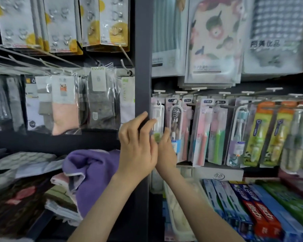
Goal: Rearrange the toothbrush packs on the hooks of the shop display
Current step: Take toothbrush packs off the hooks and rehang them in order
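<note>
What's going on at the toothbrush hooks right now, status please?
Left hand and right hand both on leftmost clear toothbrush pack, grip unclear. Pack hanging on its hook. Dark post close beside it.
</note>
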Demonstrator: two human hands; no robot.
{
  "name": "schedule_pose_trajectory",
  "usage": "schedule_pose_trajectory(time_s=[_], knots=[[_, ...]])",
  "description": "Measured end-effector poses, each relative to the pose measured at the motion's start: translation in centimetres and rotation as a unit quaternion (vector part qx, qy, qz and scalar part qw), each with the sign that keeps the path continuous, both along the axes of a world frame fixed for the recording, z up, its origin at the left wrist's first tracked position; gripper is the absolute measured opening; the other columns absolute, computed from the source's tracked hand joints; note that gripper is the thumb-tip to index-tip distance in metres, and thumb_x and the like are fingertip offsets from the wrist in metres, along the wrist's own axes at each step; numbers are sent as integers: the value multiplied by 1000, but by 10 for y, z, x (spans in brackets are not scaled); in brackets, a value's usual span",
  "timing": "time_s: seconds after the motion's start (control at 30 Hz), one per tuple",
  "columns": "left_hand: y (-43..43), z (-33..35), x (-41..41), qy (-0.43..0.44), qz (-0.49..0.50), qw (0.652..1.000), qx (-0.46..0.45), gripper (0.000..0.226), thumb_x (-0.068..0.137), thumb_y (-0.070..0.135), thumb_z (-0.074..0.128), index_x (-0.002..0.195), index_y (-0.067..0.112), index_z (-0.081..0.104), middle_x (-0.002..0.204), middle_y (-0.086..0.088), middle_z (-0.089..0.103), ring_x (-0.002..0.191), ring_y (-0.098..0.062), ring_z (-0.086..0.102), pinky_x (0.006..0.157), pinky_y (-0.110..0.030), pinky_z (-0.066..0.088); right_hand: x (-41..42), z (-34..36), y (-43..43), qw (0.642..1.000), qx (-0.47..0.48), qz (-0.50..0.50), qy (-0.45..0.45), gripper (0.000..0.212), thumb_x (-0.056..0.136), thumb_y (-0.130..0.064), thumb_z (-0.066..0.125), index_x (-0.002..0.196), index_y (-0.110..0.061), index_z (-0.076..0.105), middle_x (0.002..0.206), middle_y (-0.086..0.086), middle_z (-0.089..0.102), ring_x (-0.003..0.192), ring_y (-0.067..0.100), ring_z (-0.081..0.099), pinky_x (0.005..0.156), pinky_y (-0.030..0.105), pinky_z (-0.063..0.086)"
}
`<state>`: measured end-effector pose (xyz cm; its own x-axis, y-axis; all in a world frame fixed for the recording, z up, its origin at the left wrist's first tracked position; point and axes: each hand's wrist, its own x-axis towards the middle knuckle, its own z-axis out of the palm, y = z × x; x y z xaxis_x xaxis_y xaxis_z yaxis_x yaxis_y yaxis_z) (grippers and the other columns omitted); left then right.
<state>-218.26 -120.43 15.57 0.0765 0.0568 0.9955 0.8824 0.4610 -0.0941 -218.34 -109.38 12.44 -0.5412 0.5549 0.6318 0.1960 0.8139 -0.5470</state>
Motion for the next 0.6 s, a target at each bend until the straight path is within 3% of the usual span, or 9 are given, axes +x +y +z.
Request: schedule_pose_trajectory(time_s=[0.1,0.2,0.33,0.53,0.6], knots=[[-3,0,1,-6,-26,1000,9,39,82,11,47,121,12,44,133,-8,34,116,-29,40,110,-26,15,1,4,6,999,-27,27,-7,38,91,-15,46,125,0,37,114,15,53,97,32,59,69,33,45],[-4,0,2,-16,-20,1000,2,37,83,12,46,120,12,45,133,-8,34,116,-29,41,110,-26,16,9,5,5,996,-55,69,14,31,88,-19,53,111,1,46,98,13,59,90,32,60,64,26,36],[-5,-1,4,-22,-12,1000,-13,37,84,13,46,121,12,44,134,-9,34,115,-32,43,110,-27,17,35,10,-9,986,-81,136,49,58,82,-47,54,122,-7,46,109,8,60,98,23,58,72,26,40],[-6,-7,12,-17,25,999,-30,41,83,9,44,124,8,43,140,-14,31,123,-33,38,106,-44,32,76,22,-11,988,-11,147,49,60,85,-28,63,136,-15,34,126,-1,46,107,18,52,80,31,46],[-4,-16,22,-18,47,998,-40,44,84,9,43,128,6,42,142,-18,29,129,-36,34,108,-50,29,90,22,-4,989,7,142,40,64,84,-23,64,139,-16,33,124,-1,46,106,18,53,82,32,46]])
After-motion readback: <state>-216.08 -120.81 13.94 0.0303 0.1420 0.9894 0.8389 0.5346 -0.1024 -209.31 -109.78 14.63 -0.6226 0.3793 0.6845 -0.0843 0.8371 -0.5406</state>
